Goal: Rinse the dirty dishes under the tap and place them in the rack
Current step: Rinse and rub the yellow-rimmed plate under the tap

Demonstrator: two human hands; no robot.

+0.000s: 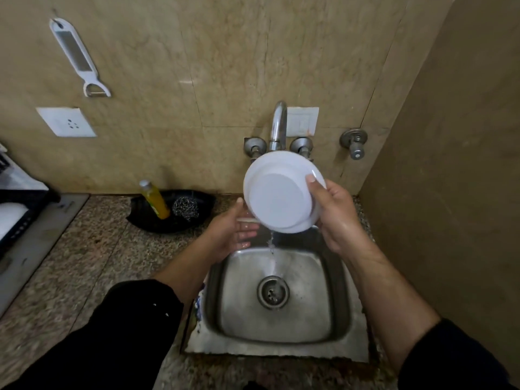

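Dish rack [17,220] far left | yellow bottle [155,200], steel scrubber [185,208] in black tray [140,218] | left hand [235,233] open, palm up, by plate's lower edge | white plate [278,199] tilted (underside to camera) under tap [278,122], draining into sink [323,291] | right hand [336,212] gripping rim.

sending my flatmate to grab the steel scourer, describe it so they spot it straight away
Find the steel sink; on the speckled counter to its left, against the wall, lies a black tray. The scourer is the grey ball of tangled metal wire in that tray, right of the tall yellow bottle, the only other thing there.
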